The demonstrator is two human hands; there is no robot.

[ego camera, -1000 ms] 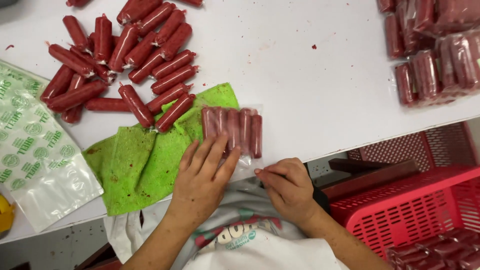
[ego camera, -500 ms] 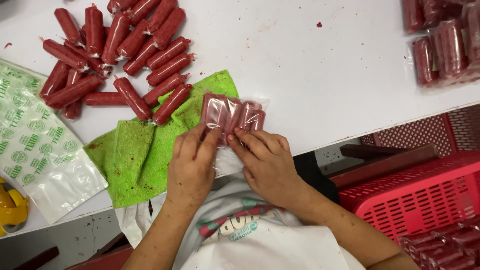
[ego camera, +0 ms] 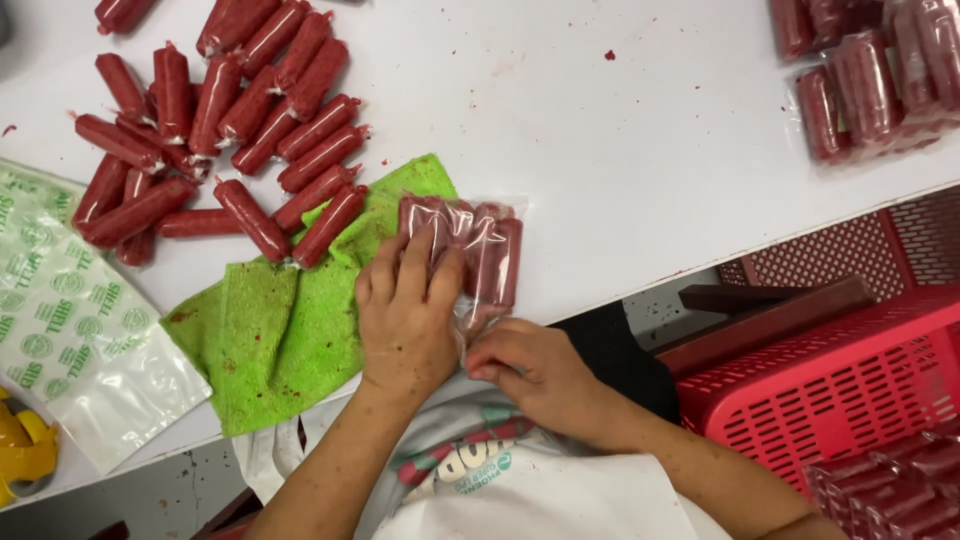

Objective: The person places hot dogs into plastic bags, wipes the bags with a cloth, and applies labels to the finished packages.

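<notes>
A clear plastic bag with several red sausages (ego camera: 490, 255) lies at the near edge of the white table (ego camera: 620, 150), partly on a green cloth (ego camera: 280, 330). My left hand (ego camera: 405, 320) lies flat on the bag, fingers spread over the sausages. My right hand (ego camera: 525, 370) pinches the bag's open end at the table's edge. A heap of loose red sausages (ego camera: 220, 130) lies at the back left, beside the cloth.
A stack of printed empty bags (ego camera: 70, 320) lies at the left edge, with a yellow object (ego camera: 20, 450) below it. Filled sausage packs (ego camera: 870, 70) sit at the back right. A red plastic basket (ego camera: 830, 370) with more packs stands low at the right.
My left hand has flattened onto the bag. My right hand has slid back from the sausages to the bag's open end near my body.
</notes>
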